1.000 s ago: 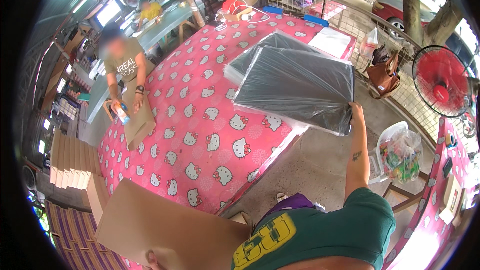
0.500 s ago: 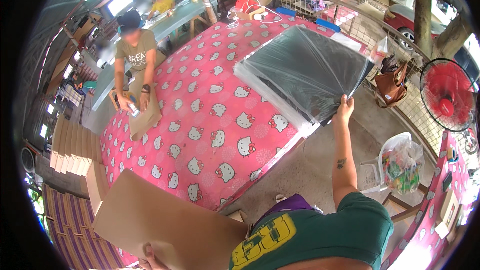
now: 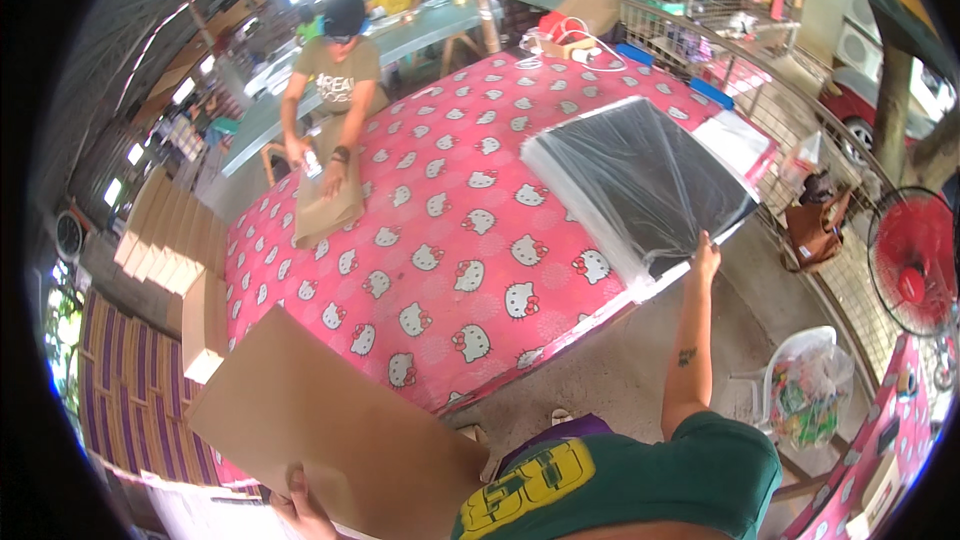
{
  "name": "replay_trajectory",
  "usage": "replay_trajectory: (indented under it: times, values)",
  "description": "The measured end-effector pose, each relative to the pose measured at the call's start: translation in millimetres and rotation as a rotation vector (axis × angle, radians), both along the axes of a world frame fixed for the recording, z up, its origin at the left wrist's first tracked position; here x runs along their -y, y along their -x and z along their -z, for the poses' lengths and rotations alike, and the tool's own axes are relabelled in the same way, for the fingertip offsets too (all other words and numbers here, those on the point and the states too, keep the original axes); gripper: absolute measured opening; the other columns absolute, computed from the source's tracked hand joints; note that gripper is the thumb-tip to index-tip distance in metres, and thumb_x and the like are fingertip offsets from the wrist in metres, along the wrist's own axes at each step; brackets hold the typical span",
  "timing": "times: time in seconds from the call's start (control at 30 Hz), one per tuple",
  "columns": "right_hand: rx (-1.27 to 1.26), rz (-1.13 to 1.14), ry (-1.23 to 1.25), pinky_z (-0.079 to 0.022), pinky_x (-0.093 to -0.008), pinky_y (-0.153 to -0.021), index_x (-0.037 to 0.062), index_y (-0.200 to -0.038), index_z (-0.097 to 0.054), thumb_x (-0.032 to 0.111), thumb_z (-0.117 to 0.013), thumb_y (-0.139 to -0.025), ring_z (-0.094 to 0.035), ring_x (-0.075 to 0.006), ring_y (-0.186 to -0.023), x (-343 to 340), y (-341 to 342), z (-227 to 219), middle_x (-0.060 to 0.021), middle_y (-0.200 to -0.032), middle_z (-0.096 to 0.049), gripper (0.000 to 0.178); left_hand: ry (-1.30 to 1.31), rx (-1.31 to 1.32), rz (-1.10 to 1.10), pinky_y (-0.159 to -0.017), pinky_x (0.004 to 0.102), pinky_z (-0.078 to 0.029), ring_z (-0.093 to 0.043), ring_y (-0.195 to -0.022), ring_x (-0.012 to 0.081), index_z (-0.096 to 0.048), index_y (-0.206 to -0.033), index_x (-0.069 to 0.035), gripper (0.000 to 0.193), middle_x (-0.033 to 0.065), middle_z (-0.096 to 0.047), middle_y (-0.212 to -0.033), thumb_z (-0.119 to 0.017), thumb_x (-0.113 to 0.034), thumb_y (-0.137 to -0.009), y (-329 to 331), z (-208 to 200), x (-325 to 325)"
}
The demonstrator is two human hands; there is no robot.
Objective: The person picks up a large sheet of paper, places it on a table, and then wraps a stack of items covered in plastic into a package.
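Head view, right of centre: what occupies the bench there?

A dark panel under clear film, lying at a slant on the pink patterned bench, its lower edge near the bench's rim.

And the hands?

The right hand is at the panel's lower edge, its grip closed on that edge. At lower left, the left hand holds a brown cardboard sheet, thumb on the upper face; its other fingers are partly hidden.

How far along does the work appear?

By judgement, the panel is already covered, though whether the film is sealed cannot be told. Panel and cardboard are well apart, each in its own grip, and neither is released; how much remains the frame does not settle.

What lies farther out?

A white sheet beyond the panel, toward upper right; a co-worker at upper left, both hands at a brown card piece; a red fan at the right margin.
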State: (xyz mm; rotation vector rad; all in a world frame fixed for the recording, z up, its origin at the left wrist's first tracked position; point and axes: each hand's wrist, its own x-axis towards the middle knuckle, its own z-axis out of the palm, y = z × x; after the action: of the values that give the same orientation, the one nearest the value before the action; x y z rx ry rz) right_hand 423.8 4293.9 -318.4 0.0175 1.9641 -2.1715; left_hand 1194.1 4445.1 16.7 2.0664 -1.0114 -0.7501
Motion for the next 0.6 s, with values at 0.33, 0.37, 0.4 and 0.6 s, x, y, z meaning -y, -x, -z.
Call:
replay_trajectory:
  times: [0.33,0.37,0.4,0.6]
  values:
    - [-0.442,-0.546,0.136,-0.049,-0.0312,-0.085,-0.001,-0.124,-0.058,0.013,-0.058,-0.098,-0.061,-0.0182,-0.092,-5.8,-249.7,-114.9,-0.0119,-0.115,-0.062,0.03,0.669,0.148,0.048,-0.053,0.0265,-0.035,-0.045,-0.062,0.0064,-0.07,-0.091,0.007,0.017,-0.0011,-0.057,-0.065,-0.062,-0.008,-0.09,-0.9,-1.4,-42.4]
    - [-0.393,-0.646,0.234,-0.049,-0.0297,-0.083,-0.0007,-0.122,-0.058,0.011,-0.057,-0.098,-0.062,-0.0165,-0.09,-2.3,-279.7,-124.4,-0.0098,-0.111,-0.063,0.027,0.622,0.126,0.036,-0.053,0.0273,-0.035,-0.046,-0.061,0.0068,-0.07,-0.09,0.007,0.017,-0.0007,-0.057,-0.064,-0.061,-0.008,-0.09,-10.5,-0.9,-55.6]
    - [-0.334,-0.743,0.33,-0.049,-0.0283,-0.081,-0.0005,-0.121,-0.059,0.01,-0.055,-0.098,-0.062,-0.0148,-0.087,0.8,-305.0,-129.7,-0.0078,-0.107,-0.064,0.025,0.577,0.105,0.026,-0.053,0.028,-0.034,-0.046,-0.061,0.0072,-0.07,-0.089,0.007,0.017,-0.0004,-0.056,-0.064,-0.061,-0.007,-0.09,-20.2,-1.9,-71.4]
    - [-0.395,-1.282,0.265,-0.048,-0.0274,-0.087,0.0006,-0.119,-0.059,0.015,-0.057,-0.1,-0.061,-0.0136,-0.099,-8.9,-468.9,-138.9,-0.0062,-0.107,-0.064,0.024,0.507,0.35,-0.271,-0.056,0.0301,-0.037,-0.043,-0.067,0.0075,-0.066,-0.095,0.007,0.013,0.0053,-0.054,-0.064,-0.06,-0.005,-0.092,-75.9,20.1,-207.9]
